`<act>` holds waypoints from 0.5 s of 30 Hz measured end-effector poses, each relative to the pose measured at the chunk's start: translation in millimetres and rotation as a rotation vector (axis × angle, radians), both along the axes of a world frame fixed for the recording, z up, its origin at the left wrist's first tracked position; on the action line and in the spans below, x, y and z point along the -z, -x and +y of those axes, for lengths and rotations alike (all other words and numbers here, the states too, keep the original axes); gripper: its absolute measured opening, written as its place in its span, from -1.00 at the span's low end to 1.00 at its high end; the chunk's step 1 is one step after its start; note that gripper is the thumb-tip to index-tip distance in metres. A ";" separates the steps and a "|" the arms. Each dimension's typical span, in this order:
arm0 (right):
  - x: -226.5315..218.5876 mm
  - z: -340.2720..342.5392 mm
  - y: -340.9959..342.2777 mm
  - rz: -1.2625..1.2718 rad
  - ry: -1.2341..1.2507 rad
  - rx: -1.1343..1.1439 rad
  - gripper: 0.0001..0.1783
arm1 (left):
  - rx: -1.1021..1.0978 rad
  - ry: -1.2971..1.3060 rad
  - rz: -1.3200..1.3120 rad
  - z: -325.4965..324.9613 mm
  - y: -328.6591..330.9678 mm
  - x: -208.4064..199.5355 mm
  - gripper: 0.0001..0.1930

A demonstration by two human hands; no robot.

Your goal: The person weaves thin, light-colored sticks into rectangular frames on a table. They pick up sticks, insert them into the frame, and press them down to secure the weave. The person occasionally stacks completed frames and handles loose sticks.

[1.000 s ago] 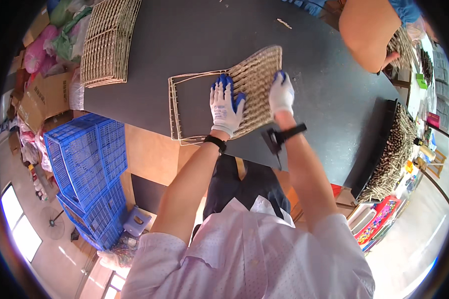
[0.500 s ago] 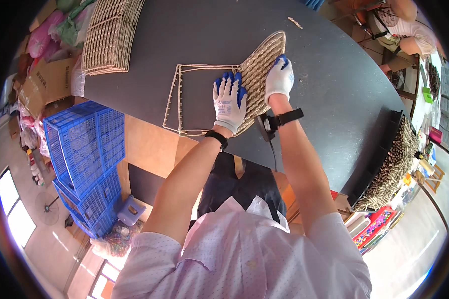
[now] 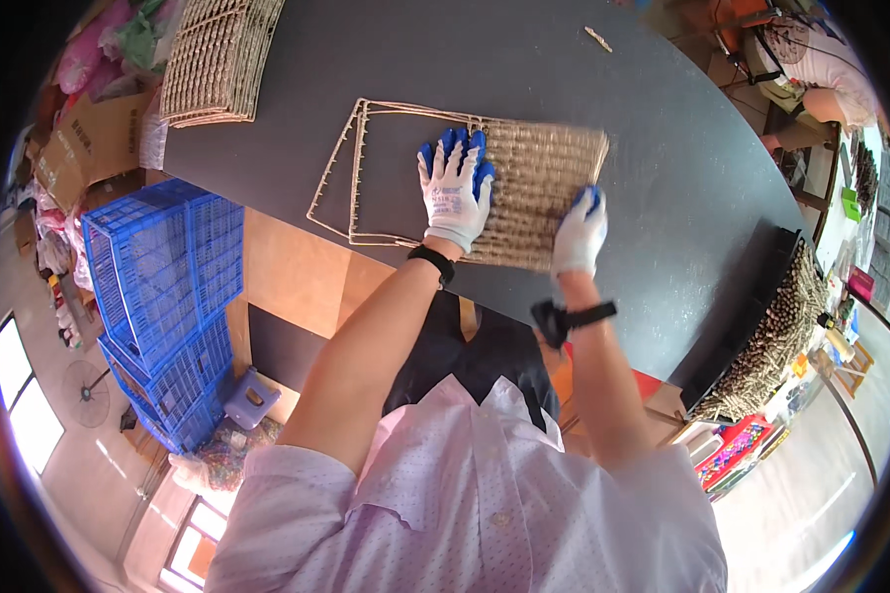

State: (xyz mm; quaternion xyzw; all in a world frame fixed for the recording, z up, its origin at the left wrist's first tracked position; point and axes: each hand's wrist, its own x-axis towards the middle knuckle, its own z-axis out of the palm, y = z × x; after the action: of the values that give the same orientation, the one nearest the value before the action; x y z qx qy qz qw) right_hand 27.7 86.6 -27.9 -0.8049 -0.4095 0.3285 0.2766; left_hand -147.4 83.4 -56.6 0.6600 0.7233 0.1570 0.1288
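Observation:
A beige woven panel (image 3: 529,198) lies on the dark table, its far right corner smeared by motion. Joined to its left side is a thin beige frame (image 3: 358,173) with small pegs along its bars and nothing woven across it. My left hand (image 3: 453,203), in a white glove with blue fingertips, presses flat where frame and panel meet, its fingers stretched out. At the panel's right edge, my right hand (image 3: 579,237), gloved alike, has its fingers curled round the weave. The underside of its grip is hidden.
A stack of woven panels (image 3: 220,64) stands at the far left of the table (image 3: 366,59). A short twisted beige piece (image 3: 598,40) lies far right. A black tray (image 3: 747,326) of beige pieces sits at the right edge. Blue crates (image 3: 158,277) stand left; another person (image 3: 821,69) sits far right.
The woven panel has swung down from a raised tilt to lie nearly flat, its right edge now further right. My right hand moved nearer and rightward with it; my left hand stays about in place.

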 end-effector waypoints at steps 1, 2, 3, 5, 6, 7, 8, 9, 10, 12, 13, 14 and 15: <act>3.5 26.2 4.4 0.009 -0.007 0.029 -0.54 | 0.008 0.024 0.016 1.1 -0.1 -2.5 -0.54; 0.0 52.7 16.4 0.068 -0.014 0.047 -0.54 | 0.022 -0.024 0.010 2.9 -0.1 -4.2 -0.54; -5.8 75.0 25.2 0.063 0.013 -0.010 -0.52 | 0.019 -0.039 0.003 4.5 -0.4 -4.2 -0.54; 3.1 89.5 35.7 -0.065 0.042 -0.032 -0.50 | 0.024 -0.065 -0.017 6.2 -2.3 -2.0 -0.54; -1.0 87.9 34.2 -0.006 0.074 -0.019 -0.51 | 0.018 -0.062 -0.017 4.7 -2.3 -2.4 -0.54; -6.9 83.9 31.8 0.052 0.107 -0.003 -0.51 | 0.010 -0.053 -0.008 3.2 -2.2 -2.5 -0.54; -6.5 70.6 25.4 0.040 0.060 0.001 -0.53 | 0.004 -0.045 0.000 1.9 -1.9 -2.8 -0.54; -3.7 56.0 16.7 0.028 0.004 0.002 -0.54 | -0.005 -0.047 0.010 3.5 -1.3 -2.8 -0.54; 4.1 40.0 8.5 -0.049 -0.012 0.009 -0.56 | -0.024 -0.022 0.008 1.7 -0.6 2.3 -0.53; 2.7 12.3 -7.1 -0.053 0.083 -0.031 -0.55 | -0.016 -0.006 0.015 -0.2 -0.8 3.6 -0.52; -4.7 2.9 -12.5 -0.028 0.156 -0.073 -0.55 | -0.012 0.000 0.021 0.4 -0.8 2.1 -0.52; -9.1 2.8 -13.5 -0.051 0.170 -0.072 -0.54 | -0.012 0.016 0.014 2.2 -0.5 1.0 -0.52; -15.5 3.9 -15.2 -0.078 0.183 -0.067 -0.53 | -0.012 0.005 0.003 2.6 -1.4 0.0 -0.51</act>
State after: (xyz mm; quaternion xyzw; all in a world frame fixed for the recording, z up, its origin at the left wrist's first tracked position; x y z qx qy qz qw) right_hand 42.9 90.5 -12.4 -0.8249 -0.4148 0.3420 0.1746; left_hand -146.0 86.0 -56.6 0.6554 0.7280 0.1549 0.1284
